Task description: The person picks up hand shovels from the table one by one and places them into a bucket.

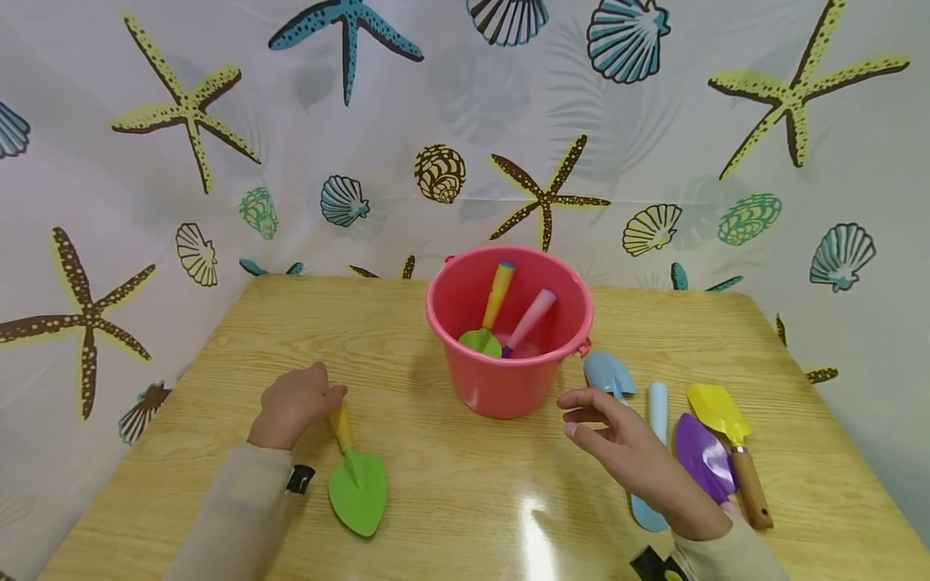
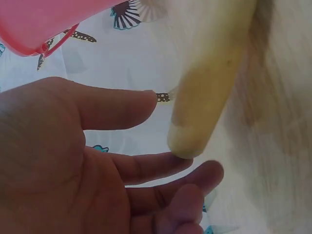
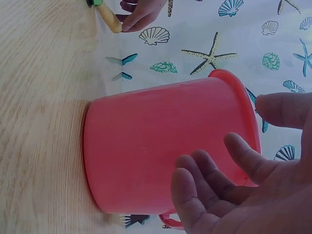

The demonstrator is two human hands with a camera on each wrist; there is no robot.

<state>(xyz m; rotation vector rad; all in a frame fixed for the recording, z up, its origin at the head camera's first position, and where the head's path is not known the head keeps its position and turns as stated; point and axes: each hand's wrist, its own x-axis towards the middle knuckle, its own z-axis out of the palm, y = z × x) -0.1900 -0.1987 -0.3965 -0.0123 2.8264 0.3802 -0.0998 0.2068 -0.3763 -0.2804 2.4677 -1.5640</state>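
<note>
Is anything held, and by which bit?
No firm hold shows: the left hand is at the green shovel's handle end, thumb apart; the right hand holds nothing.

The table (image 1: 450,500) is brown with wood lines. A pink bucket (image 1: 501,387) stands near the back. A green shovel (image 1: 359,492) is on the left. Two light blue shovels (image 1: 609,373), a purple one (image 1: 701,456) and a yellow one (image 1: 719,410) are on the right.

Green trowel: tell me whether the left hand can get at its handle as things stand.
Likely yes: the left hand is at the end of the yellow handle, and no other thing shows between them.
</note>
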